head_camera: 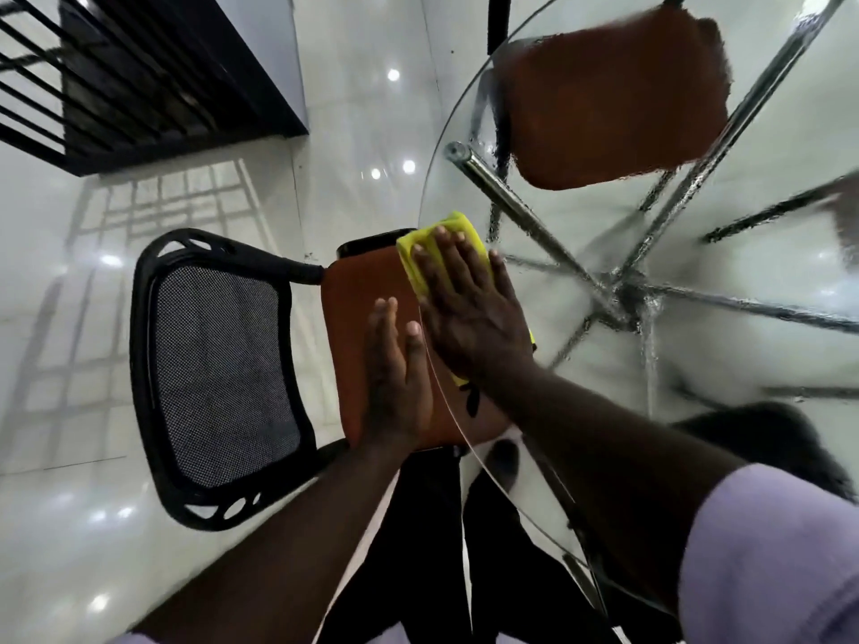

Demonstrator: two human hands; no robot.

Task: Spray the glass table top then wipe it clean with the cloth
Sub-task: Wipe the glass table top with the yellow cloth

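The person is pressing the right hand (469,299) flat on a folded yellow cloth (458,225), fingers straight and held together, with nothing curled around the fabric. The cloth is lying on the round glass table top (743,253) right at its left rim, one corner reaching almost to the curved edge. The left hand (399,378) is also lying open, fingers straight and side by side, just outside that rim and beside the right hand. Through the wide-angle distortion, it appears to be hovering over the chair seat rather than touching the glass.

Most of the glass is stretching away to the right of the cloth, giving open surface in that direction. A watery, rippled film is showing across it, thickest around the chrome legs (525,216) that are crossing beneath the middle.

A chair with a black mesh back (223,378) and a brown seat (358,327) is standing tucked against the near left edge, its seat passing partly under the glass. A second brown seat (613,95) is showing through the far side of the top. A black barred gate (139,76) is standing at the upper left, well apart from the table, with glossy pale floor tiles (362,109) lying between.
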